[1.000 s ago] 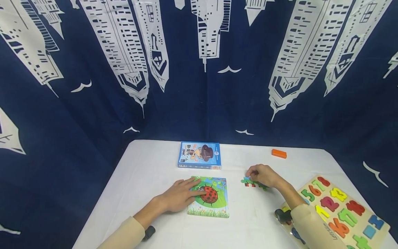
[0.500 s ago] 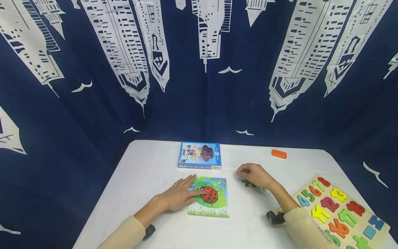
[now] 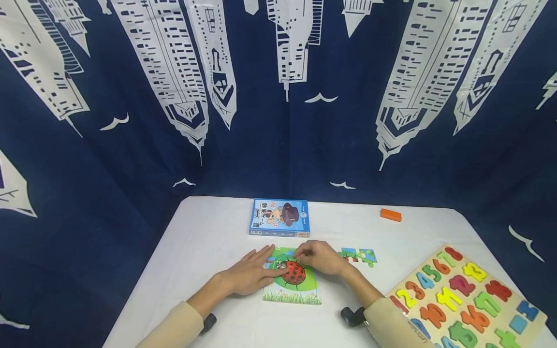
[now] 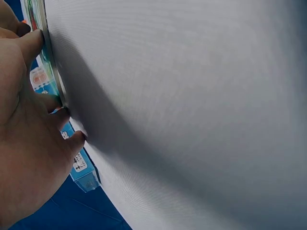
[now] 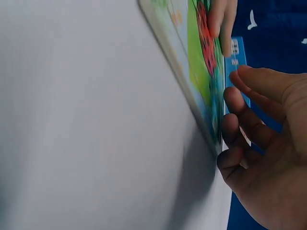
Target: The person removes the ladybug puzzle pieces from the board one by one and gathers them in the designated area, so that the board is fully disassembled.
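A square ladybug picture puzzle board [image 3: 293, 290] lies flat on the white table in the head view. My left hand [image 3: 250, 273] rests spread on its left side, fingers extended over the picture. Over the board's upper right is my right hand [image 3: 321, 256], thumb and fingers bent together at the picture. Its fingertips are mostly hidden from above, and I cannot tell whether a piece is between them. In the right wrist view the curled fingers [image 5: 230, 123] are at the board's edge [image 5: 192, 108]. Several loose puzzle pieces [image 3: 367, 255], green, blue and red, lie right of the board.
Behind the board lies a blue game box [image 3: 278, 217]. An orange block [image 3: 390, 215] sits at the back right. A wooden number board [image 3: 491, 285] with colourful numerals fills the right side, partly under the right sleeve [image 3: 393, 321]. A dark blue curtain [image 3: 287, 150] hangs behind the table.
My right hand has moved left from the loose pieces to the puzzle board, uncovering those pieces and more of the number board. The left hand stays on the puzzle board, its fingers slightly shifted.
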`<state>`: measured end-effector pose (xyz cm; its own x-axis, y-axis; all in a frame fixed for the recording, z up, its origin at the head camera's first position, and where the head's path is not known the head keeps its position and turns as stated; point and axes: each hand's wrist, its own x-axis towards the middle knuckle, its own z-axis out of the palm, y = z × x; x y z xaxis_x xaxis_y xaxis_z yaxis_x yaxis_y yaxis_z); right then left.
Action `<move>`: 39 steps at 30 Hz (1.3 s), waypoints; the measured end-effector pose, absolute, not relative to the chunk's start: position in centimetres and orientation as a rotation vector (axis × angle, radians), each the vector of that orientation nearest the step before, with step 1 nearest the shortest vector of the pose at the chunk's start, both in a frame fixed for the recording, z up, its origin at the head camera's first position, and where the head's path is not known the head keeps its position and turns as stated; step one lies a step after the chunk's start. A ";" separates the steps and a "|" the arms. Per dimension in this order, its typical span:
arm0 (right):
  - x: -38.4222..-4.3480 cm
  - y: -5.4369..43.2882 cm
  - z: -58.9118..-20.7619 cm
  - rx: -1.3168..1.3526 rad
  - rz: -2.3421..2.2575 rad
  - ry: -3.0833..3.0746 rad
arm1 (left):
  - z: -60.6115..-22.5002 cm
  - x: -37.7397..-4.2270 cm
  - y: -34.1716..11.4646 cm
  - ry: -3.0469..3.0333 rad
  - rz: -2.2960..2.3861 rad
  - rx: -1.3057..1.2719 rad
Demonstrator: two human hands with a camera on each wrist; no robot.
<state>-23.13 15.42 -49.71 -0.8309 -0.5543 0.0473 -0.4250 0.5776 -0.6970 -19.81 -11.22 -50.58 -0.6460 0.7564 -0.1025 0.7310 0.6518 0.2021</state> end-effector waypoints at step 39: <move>-23.1 11.4 -49.8 -0.809 -0.988 2.769 | -50.2 -19.5 -11.1 2.689 0.190 1.194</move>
<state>-23.09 11.40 -49.80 -0.8553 -0.5107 0.0877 -0.4509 0.6501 -0.6116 -19.53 -11.07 -50.20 -0.6563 0.7443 -0.1237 0.7194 0.6667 0.1946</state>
